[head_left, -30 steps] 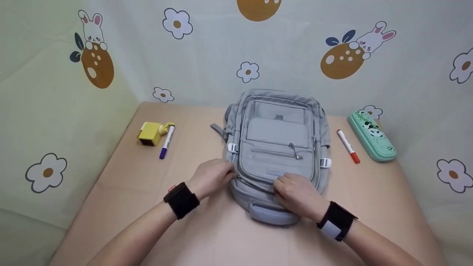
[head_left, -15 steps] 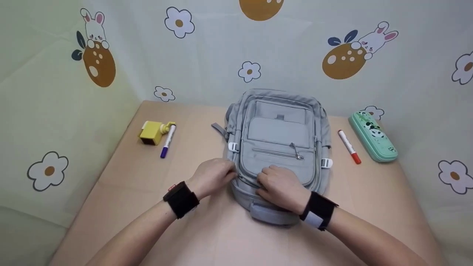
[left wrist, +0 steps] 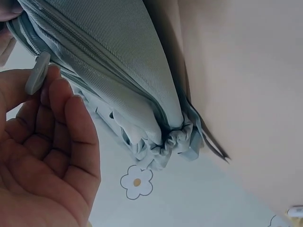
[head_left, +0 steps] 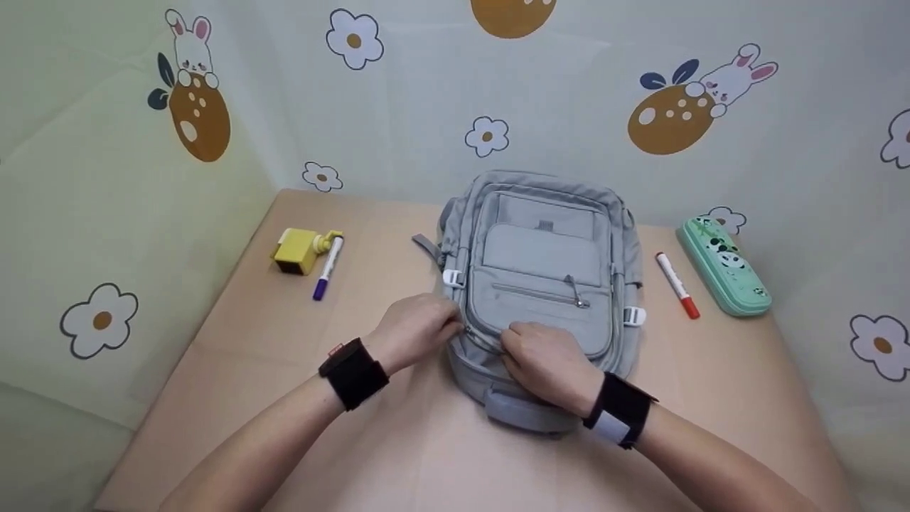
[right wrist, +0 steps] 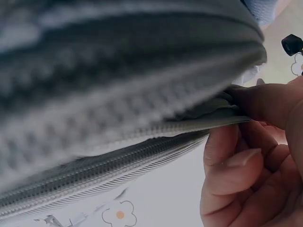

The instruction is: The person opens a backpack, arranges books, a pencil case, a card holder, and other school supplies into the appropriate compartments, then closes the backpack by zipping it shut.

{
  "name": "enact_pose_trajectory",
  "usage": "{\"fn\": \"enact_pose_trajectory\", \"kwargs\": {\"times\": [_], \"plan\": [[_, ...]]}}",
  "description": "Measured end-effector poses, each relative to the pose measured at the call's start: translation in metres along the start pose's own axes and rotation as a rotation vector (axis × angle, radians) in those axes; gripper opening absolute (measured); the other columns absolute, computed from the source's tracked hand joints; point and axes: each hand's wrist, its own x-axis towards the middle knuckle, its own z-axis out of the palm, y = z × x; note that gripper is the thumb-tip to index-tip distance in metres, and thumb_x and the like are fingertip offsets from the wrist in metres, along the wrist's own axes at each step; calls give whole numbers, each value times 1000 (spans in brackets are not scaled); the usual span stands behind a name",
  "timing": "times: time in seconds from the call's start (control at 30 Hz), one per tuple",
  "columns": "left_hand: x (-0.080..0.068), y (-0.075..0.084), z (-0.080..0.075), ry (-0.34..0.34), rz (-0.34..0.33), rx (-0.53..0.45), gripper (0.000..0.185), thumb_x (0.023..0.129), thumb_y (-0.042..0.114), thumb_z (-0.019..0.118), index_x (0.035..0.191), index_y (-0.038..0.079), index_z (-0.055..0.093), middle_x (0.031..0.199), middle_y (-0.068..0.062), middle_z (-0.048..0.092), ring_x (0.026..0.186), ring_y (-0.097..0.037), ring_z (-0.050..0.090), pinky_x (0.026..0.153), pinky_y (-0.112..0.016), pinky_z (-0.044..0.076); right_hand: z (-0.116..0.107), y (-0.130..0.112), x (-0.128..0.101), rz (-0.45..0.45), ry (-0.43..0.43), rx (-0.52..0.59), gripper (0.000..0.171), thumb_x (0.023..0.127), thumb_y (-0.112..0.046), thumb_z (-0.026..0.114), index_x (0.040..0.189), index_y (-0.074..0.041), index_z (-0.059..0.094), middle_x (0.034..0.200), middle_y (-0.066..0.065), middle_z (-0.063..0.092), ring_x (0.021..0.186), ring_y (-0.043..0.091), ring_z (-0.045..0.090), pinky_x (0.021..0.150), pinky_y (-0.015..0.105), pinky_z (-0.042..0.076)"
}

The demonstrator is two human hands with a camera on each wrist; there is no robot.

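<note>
A grey backpack [head_left: 544, 254] lies on the table with its front pockets facing up. At its lower left side my left hand [head_left: 414, 331] pinches a grey zipper pull [left wrist: 38, 74] between thumb and index finger; the other fingers curl loosely in the left wrist view. My right hand [head_left: 553, 363] grips the fabric edge [right wrist: 208, 122] beside the zipper, at the lower front of the bag. In the right wrist view, thumb and fingers pinch this edge, and rows of zipper teeth [right wrist: 109, 165] stand apart there.
Left of the bag are a yellow block-shaped object [head_left: 297, 250] with a spout-like part and a purple-capped marker [head_left: 328, 267]. To the right lie a red-capped marker [head_left: 677, 284] and a green panda pencil case [head_left: 725, 267]. A patterned cloth [head_left: 569, 85] hangs behind the table [head_left: 384, 455].
My right hand has moved left along the bag's lower edge, closer to the left hand. The left hand has shifted slightly up the bag's side. The head view has also shifted a little.
</note>
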Motion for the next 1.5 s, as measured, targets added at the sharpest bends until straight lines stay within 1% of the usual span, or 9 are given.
{"fn": "enact_pose_trajectory", "kwargs": {"times": [0.23,0.4,0.6,0.8,0.9,1.0,1.13,1.37,1.5], "plan": [[22,-15,3,28,-45,155,18,99,18,67,84,8,65,79,-6,65,72,-26,62,61,-43,51,0,0,-1,-26,35,-15,17,87,-12,73,78,-14,59,74,-3,58,60,17,57,50,35,49],[33,-25,6,30,-59,181,15,100,20,67,91,7,66,88,-9,69,81,-30,66,67,-45,54,0,-1,-2,-21,24,2,16,85,-12,74,78,-15,61,74,-4,59,61,15,57,50,33,49],[36,-25,4,50,-34,156,14,100,18,66,91,8,66,89,-9,69,81,-30,66,68,-45,54,-3,-1,3,19,-26,20,15,83,-14,76,77,-16,62,72,-5,59,61,15,55,51,32,48],[34,-23,2,80,-1,174,14,100,17,66,90,8,64,87,-9,69,80,-30,67,68,-44,54,-8,-6,19,74,-115,16,27,85,-30,79,75,-18,57,70,-5,54,60,16,52,50,32,44],[33,-22,2,96,19,196,15,100,18,66,89,7,64,84,-8,67,76,-29,65,66,-43,53,-7,-10,26,77,-132,-17,29,84,-32,80,76,-16,58,71,-3,55,60,18,54,48,35,43],[34,-20,1,112,36,213,17,100,17,65,86,8,64,80,-7,65,73,-26,63,64,-42,52,-4,-12,31,43,-112,-69,25,82,-27,79,76,-13,60,70,1,58,59,22,56,46,38,45],[36,-18,-1,126,44,230,20,101,17,64,83,8,64,77,-6,63,69,-25,61,63,-40,52,3,-13,32,-7,-54,-112,18,80,-17,76,74,-12,59,68,3,59,56,24,56,45,40,45],[48,-19,-5,132,65,279,22,101,17,63,81,6,63,79,-8,63,72,-28,63,63,-42,53,6,-11,29,-45,17,-91,15,83,-13,73,76,-13,60,69,2,60,55,23,57,44,39,45],[58,-22,-8,143,76,336,24,101,13,61,78,7,59,74,-8,61,67,-28,61,57,-43,52,6,-11,29,-59,36,-97,14,83,-12,72,77,-14,60,70,0,61,56,21,58,44,38,46]]}}
